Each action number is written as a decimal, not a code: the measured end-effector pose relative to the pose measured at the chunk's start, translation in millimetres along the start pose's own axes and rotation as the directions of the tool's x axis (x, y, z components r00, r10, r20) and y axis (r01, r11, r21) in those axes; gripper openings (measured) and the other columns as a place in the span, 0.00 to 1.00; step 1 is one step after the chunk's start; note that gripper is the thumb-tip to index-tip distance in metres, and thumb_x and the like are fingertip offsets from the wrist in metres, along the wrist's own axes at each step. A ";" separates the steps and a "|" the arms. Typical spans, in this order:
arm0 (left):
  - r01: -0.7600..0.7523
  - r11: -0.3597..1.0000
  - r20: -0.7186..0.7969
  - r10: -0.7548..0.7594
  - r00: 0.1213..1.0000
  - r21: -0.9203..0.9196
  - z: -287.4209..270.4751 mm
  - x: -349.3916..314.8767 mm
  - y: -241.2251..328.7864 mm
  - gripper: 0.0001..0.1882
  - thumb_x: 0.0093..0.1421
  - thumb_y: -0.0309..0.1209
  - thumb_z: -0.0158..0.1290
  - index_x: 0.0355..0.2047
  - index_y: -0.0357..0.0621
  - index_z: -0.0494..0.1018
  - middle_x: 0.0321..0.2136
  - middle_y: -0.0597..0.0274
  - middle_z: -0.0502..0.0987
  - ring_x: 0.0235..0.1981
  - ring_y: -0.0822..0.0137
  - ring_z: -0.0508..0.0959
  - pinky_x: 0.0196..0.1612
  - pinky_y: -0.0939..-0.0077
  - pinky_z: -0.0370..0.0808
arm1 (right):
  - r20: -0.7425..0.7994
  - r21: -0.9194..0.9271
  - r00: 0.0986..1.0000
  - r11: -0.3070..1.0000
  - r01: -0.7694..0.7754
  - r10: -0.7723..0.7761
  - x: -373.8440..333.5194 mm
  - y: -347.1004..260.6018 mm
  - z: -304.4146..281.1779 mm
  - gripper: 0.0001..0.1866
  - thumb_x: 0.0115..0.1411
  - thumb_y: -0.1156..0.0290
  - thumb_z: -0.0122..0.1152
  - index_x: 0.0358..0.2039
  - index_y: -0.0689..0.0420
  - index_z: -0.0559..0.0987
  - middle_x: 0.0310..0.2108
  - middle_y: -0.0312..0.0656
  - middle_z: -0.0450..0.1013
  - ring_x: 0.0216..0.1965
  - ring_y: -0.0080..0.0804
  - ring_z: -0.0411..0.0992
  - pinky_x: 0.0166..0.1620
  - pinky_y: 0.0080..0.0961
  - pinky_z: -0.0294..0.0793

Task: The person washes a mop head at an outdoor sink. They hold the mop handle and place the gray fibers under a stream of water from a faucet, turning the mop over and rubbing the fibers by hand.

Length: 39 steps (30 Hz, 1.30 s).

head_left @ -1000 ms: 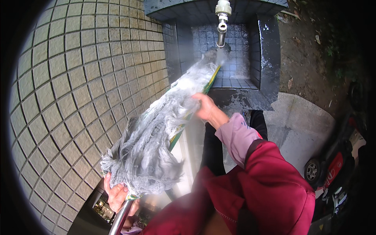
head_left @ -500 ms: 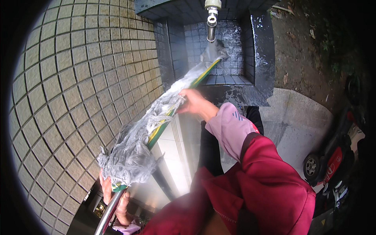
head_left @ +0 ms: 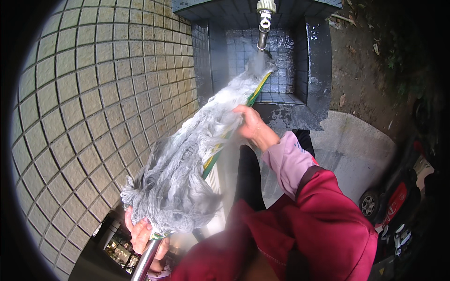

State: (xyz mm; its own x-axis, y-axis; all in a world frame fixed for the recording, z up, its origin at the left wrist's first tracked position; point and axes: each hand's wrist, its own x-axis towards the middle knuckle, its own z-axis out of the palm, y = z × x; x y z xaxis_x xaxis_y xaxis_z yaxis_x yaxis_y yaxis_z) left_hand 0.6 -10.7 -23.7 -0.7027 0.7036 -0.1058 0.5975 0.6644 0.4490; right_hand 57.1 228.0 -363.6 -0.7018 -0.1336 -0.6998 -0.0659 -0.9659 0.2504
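Observation:
A wide flat mop head with wet grey yarn (head_left: 183, 175) slants from lower left up into the dark tiled sink (head_left: 281, 114). A green and yellow strip (head_left: 211, 164) runs along its right edge. My right hand (head_left: 254, 125) is closed on that edge near the sink's front; its fingertips are partly hidden. At the near end, my left hand (head_left: 143, 238) grips the mop beside its metal pole (head_left: 145, 260), fingers curled over the yarn. The mop's far end lies below the metal tap (head_left: 263, 37), where a whitish stream of water blurs into the yarn.
A beige tiled wall (head_left: 89, 103) rises along the left. Bare soil (head_left: 356, 65) and a concrete patch (head_left: 347, 145) are to the right. A vehicle with a wheel (head_left: 369, 204) stands at the far right. Pale paving shows under the mop.
The mop head has tipped so its yarn side shows broader, and it has shifted right with both hands. My left fingers now lie further over the yarn. The view has moved slightly.

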 end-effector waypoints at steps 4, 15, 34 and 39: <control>-0.061 0.998 0.018 0.061 0.998 0.015 4.5 11.4 7.4 0.30 0.40 0.44 0.59 0.42 0.39 0.67 0.43 0.54 0.67 0.52 0.40 0.59 0.54 0.42 0.52 | 0.094 0.021 0.994 0.998 0.058 -0.060 -1.4 -21.6 6.5 0.19 0.47 0.76 0.49 0.42 0.63 0.68 0.40 0.48 0.69 0.41 0.44 0.68 0.47 0.46 0.67; -0.099 0.994 0.067 0.096 0.993 0.050 17.8 23.6 1.5 0.28 0.38 0.41 0.59 0.39 0.39 0.68 0.41 0.54 0.68 0.51 0.41 0.60 0.54 0.40 0.51 | 0.185 0.133 0.981 0.990 0.041 -0.065 10.3 -28.2 -4.0 0.21 0.44 0.77 0.51 0.43 0.64 0.68 0.40 0.48 0.69 0.43 0.43 0.67 0.51 0.41 0.62; 0.007 0.995 -0.013 -0.005 1.000 0.096 -43.6 -28.1 1.4 0.25 0.32 0.35 0.60 0.33 0.39 0.70 0.38 0.55 0.69 0.50 0.41 0.61 0.54 0.38 0.51 | 0.126 0.093 0.992 0.995 -0.020 0.008 -17.1 44.3 13.8 0.20 0.47 0.74 0.49 0.43 0.64 0.67 0.44 0.46 0.67 0.46 0.39 0.65 0.52 0.39 0.62; 0.054 0.993 -0.019 -0.053 0.998 0.104 -63.2 -58.4 18.1 0.24 0.31 0.33 0.61 0.32 0.38 0.70 0.37 0.55 0.69 0.50 0.42 0.62 0.54 0.38 0.51 | 0.124 -0.024 0.992 1.000 -0.011 0.014 -38.9 61.9 19.0 0.19 0.49 0.72 0.50 0.43 0.64 0.68 0.43 0.44 0.67 0.46 0.36 0.65 0.53 0.34 0.60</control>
State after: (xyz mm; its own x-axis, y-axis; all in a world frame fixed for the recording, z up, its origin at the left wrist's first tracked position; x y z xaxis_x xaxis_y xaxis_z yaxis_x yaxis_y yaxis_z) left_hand 28.1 -55.8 46.6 -0.7403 0.6628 -0.1127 0.5954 0.7242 0.3478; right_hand 66.9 177.6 -308.2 -0.7854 -0.1181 -0.6077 -0.0411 -0.9695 0.2416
